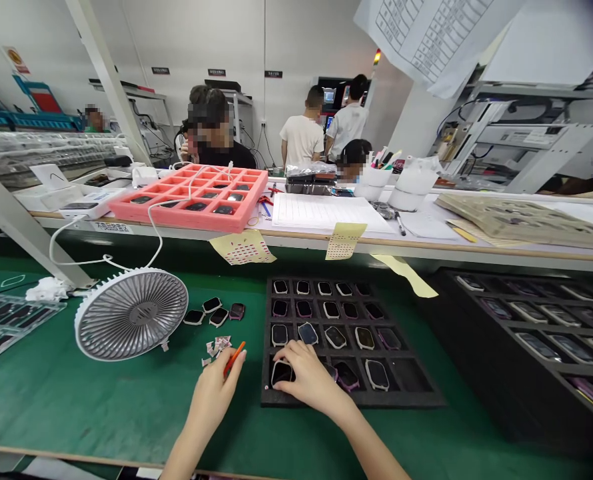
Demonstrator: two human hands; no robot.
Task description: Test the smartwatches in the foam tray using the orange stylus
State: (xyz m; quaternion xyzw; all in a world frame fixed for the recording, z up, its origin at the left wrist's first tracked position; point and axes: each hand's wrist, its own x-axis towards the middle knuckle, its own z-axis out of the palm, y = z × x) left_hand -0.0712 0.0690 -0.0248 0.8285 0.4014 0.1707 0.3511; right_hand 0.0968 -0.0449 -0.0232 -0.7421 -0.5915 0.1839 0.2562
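Note:
My left hand [218, 381] is closed around a thin orange stick-like tool [234, 359], its tip pointing up and away. Just beyond that hand lies a small pile of pinkish-white pieces [218, 346], too small to name. My right hand [309, 377] reaches over the black foam tray [416, 398] and grips a silver-rimmed smartwatch [280, 373] in the front left compartment, thumb and fingers at its edges. Similar watches, silver and purple, fill most other compartments. The front right compartment [412, 375] holds no watch. Several loose watches [218, 317] lie on the green mat left of the tray.
A round white fan [132, 313] stands on the left. On the right is another black tray of watches [541, 333]. The shelf above carries a pink foam tray [189, 193], papers [326, 212] and pen cups [374, 179]. Yellow notes [345, 241] hang from its edge. Several people are beyond it.

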